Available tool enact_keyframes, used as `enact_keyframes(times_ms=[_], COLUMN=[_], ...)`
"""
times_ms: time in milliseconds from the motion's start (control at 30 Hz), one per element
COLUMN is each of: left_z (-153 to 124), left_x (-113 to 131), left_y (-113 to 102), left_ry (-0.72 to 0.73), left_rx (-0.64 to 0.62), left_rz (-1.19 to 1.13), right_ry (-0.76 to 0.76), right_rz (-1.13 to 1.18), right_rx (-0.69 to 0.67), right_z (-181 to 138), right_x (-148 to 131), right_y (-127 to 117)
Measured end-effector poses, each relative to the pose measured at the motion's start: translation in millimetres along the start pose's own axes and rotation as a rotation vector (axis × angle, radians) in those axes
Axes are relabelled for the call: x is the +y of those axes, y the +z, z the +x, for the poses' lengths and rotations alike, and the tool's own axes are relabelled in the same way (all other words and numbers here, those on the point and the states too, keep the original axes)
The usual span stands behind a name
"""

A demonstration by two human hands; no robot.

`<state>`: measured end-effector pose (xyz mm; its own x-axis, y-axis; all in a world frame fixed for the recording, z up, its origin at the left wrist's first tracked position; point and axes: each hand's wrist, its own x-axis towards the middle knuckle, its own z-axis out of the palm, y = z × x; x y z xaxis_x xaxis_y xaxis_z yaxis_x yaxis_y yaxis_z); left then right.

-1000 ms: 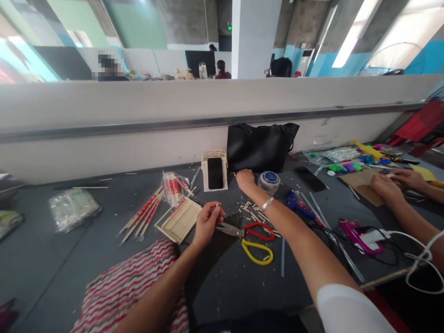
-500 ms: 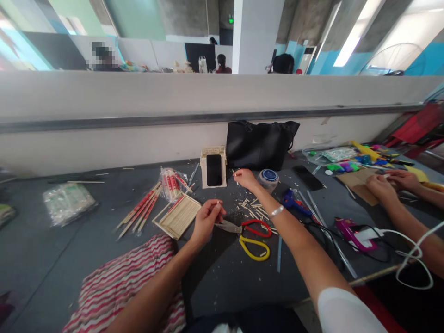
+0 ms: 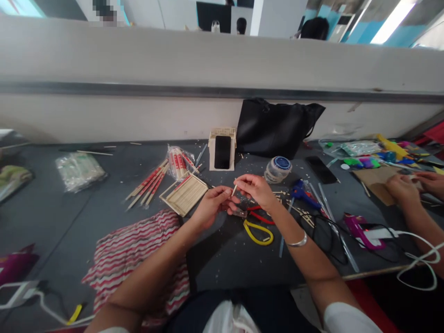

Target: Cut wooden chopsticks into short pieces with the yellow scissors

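My left hand and my right hand meet above the grey table, fingers pinched. My right hand pinches a short wooden stick piece by its end. My left hand also pinches a small stick piece, mostly hidden by its fingertips. Just below the hands lie scissors with one red and one yellow handle. A flat panel of glued sticks lies left of my left hand. Cut stick bits are scattered to the right.
A phone leans in a small stick-built stand before a black bag. Red-wrapped chopsticks, a tape roll, a blue glue gun, a pink glue gun and striped cloth lie around. Another person's hands work at right.
My right hand has drawn back from beside the phone stand with a stick piece and met my left hand. The camera tilted down.
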<state>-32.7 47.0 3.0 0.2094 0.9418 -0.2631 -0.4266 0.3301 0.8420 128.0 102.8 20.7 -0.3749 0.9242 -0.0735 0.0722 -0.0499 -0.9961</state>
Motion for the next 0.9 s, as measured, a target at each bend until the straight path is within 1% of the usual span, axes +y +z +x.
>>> enact_keyframes(times_ms=[133,200,267,433,500,567,667,767,900], left_z=[0.0,-0.5,-1.4,-2.8,-2.4,-1.4,0.7,2.9,6.5], left_x=[-0.9,-1.6,-1.9,0.5,1.7,2.3,1.5,-1.0,-6.4], left_y=[-3.1,-2.8,-2.3,-2.6,-3.4,-4.7,-7.2,-9.6,-11.9], left_ry=[-0.026,-0.035,-0.052,-0.068,-0.062,-0.058,-0.061,-0.071,-0.111], left_rx=[-0.063,-0.083,-0.105,-0.136,-0.127,-0.122,-0.122,-0.119,-0.147], left_rz=[0.002,0.015,0.03,0.019,-0.001,-0.021,-0.04,-0.064,-0.113], right_ry=[0.006,0.023,0.038,0.001,0.001,0.033,0.091,0.103,0.11], right_rz=[-0.043,-0.032,-0.002,0.152,0.156,0.136,0.115,0.09,0.078], right_rx=[-0.011,-0.023,-0.007,0.208,0.243,0.239,0.171,0.107,0.089], right_z=[-0.2,-1.6,-3.1,-2.3,-1.3,-1.5,-3.3,-4.7,-3.3], right_x=[1.8,3.5,5.0,3.9,2.4,1.7,3.1,6.7,13.7], right_y=[3.4,5.2,6.7,0.9,-3.4,-5.3,-1.6,5.3,8.5])
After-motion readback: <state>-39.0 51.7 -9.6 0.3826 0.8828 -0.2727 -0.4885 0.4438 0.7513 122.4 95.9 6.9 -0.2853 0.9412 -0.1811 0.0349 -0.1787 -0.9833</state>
